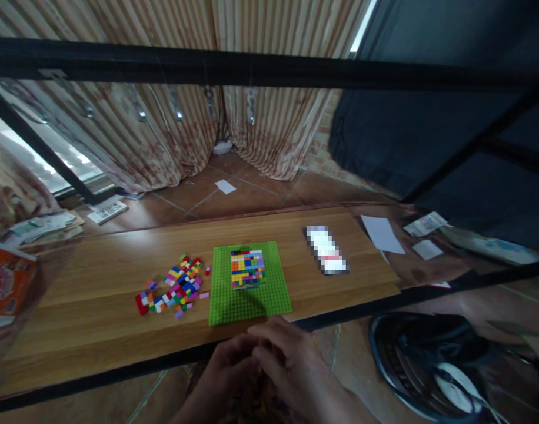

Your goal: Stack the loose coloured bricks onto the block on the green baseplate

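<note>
My left hand point(232, 366) and my right hand point(289, 353) meet at the table's front edge, just below the green baseplate point(275, 297). Both have curled fingers, with the right hand's fingers overlapping the left's. Whatever lies between the fingertips, if anything, is hidden. On the baseplate stands a block of multicoloured toy bricks point(247, 271), built up in layers, apart from both hands. To the left of the plate, loose toy bricks point(181, 285) of many colours lie in a scattered pile.
The wooden table point(97, 288) carries a phone with a blurred screen point(326, 250) at right. A dark metal bar point(269, 68) crosses ahead. An orange box point(7, 282) sits far left. Paper sheets point(382, 234) lie at right. A round black object point(411, 365) stands lower right.
</note>
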Demonstrator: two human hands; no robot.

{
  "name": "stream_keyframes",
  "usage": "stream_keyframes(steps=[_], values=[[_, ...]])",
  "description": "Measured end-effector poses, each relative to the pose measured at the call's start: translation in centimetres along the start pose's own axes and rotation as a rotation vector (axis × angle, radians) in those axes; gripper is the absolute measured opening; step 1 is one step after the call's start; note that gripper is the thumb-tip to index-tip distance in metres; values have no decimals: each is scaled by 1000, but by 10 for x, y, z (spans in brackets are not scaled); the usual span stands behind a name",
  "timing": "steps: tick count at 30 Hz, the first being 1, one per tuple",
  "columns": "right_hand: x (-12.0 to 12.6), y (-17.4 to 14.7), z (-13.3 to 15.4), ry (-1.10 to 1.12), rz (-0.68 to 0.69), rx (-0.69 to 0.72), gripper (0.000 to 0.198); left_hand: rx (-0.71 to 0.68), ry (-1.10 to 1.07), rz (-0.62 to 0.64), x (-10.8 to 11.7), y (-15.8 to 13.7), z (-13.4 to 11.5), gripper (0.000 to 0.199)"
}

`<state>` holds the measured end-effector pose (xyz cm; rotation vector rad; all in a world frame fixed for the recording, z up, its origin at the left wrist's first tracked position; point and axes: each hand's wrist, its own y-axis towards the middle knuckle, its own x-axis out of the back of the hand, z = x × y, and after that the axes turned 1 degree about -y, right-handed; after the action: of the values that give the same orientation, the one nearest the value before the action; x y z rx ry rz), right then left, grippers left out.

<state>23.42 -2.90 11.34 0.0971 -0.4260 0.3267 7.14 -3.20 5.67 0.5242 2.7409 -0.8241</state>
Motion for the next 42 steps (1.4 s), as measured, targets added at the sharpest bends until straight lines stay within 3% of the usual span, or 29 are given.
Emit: stream_keyframes(steps=[4, 11, 17, 21, 25, 31, 35, 42], values=[[-16, -5, -27, -102, -6, -25, 29, -32, -92, 87, 10, 8, -1, 44], [-17, -9, -25, 89, 67, 8, 24, -15, -224, 26, 20, 7, 7, 51], [-27, -8, -24, 177, -57, -101, 22, -14, -288, 14, 20, 2, 7, 48], [-33, -6, -21, 164, -156, -92, 23, -38, -332, -67, 15, -2, 5, 43], [-35, -4, -18, 177, -177, -110, 21, -83, -273, -144, 17, -4, 3, 41], [-27, 0, -24, 330, -22, -38, 21, -99, -102, -16, 27, -6, -14, 43], [-25, 3, -26, 359, 26, -34, 8, -85, -105, -27, 26, -6, -20, 42], [-33, 6, -25, 163, -29, -60, 12, -98, -92, -89, 21, -3, -20, 34]])
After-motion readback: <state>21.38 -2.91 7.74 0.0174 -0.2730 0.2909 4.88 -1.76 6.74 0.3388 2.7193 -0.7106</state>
